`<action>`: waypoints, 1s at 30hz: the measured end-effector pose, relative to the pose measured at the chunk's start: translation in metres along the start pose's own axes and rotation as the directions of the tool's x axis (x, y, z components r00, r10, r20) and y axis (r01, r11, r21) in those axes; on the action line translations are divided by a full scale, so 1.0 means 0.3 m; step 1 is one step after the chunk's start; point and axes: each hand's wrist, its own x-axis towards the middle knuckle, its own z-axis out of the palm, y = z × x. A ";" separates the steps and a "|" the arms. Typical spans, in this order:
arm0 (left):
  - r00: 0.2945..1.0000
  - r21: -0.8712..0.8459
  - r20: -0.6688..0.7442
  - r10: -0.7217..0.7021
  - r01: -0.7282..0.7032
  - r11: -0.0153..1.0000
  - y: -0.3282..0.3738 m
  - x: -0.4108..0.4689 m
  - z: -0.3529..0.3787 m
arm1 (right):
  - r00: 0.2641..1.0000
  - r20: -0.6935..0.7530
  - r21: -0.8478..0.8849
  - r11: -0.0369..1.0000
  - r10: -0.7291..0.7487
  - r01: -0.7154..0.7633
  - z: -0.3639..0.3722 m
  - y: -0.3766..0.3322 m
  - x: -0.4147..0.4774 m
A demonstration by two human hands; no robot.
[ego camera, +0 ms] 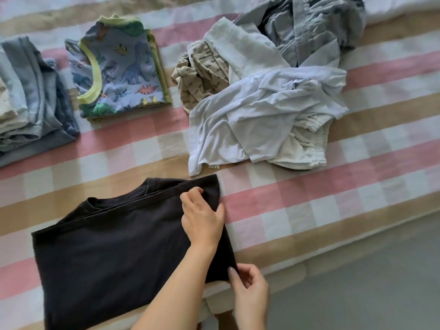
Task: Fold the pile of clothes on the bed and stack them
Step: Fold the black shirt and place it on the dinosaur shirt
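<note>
A dark T-shirt (114, 248) lies flat on the checked bed cover, collar toward the far side. My left hand (202, 217) pinches its right edge near the shoulder, fingers curled into the cloth. At the shirt's near right corner my right hand (250, 287) pinches the fabric between thumb and fingers. Farther back on the right sits the unfolded pile (269, 103): white and pale blue garments, a beige printed piece and grey-blue striped clothes. A folded dinosaur-print shirt (119, 67) rests at the back centre. At the far left stands a stack of folded blue and grey clothes (35, 96).
The bed cover (309, 198) with pink, beige and white checks runs to an edge on the right, where grey floor (369, 282) begins. A white item (404, 5) lies in the back right corner.
</note>
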 end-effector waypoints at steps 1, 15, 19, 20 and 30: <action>1.000 -0.044 -0.006 -0.010 0.010 0.999 -0.001 0.007 -0.007 | 0.999 -0.018 -0.003 0.999 -0.034 0.034 0.001 -0.003 -0.017; 0.929 -0.860 0.365 -0.068 0.364 0.358 -0.386 0.090 -0.502 | 0.402 0.336 -0.109 0.389 -0.852 0.915 0.252 -0.085 -0.394; 0.921 -0.880 0.365 -0.135 0.388 0.273 -0.587 0.108 -0.611 | 0.353 0.477 -0.067 0.366 -0.805 0.928 0.396 -0.036 -0.505; 0.917 -0.877 0.364 -0.161 0.396 0.271 -0.633 0.113 -0.625 | 0.337 0.506 -0.069 0.352 -0.794 0.933 0.431 -0.023 -0.519; 0.899 -0.863 0.313 -0.306 0.404 0.304 -0.842 0.146 -0.626 | 0.307 0.703 -0.131 0.307 -0.642 0.943 0.629 0.126 -0.522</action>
